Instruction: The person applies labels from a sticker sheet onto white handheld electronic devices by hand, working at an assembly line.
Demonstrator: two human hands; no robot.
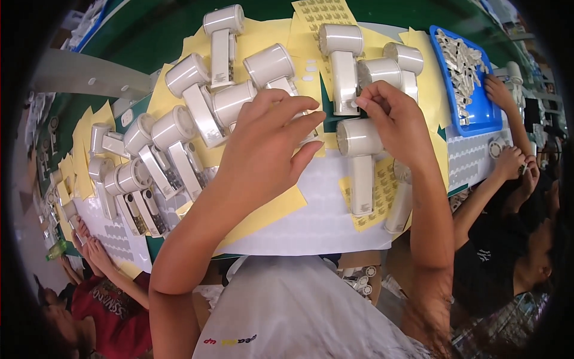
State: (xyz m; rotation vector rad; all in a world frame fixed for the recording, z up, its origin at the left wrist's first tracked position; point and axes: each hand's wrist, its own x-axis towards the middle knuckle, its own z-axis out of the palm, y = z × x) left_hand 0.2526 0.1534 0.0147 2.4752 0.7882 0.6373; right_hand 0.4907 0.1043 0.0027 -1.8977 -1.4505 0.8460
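Observation:
My left hand [263, 149] is held over the middle of the table with its fingers apart, and nothing shows in its grasp. It partly hides a white handheld fan [269, 64] with a drum-shaped head and a flat handle. Thumb and forefinger pinched, my right hand [391, 122] is at the lower end of the handle of another white handheld fan [344, 75]. Whatever is between those fingertips is too small to make out. Just below lies one more fan [360, 173], its handle toward me, partly on a yellow printed sticker sheet [382, 206].
Several more fans [173, 125] crowd the left side on yellow sheets. A white sheet [311, 224] covers the near table. Small white pieces fill a blue tray [478, 124] at the right. Co-workers' hands are at the right [511, 161] and the far left [95, 254].

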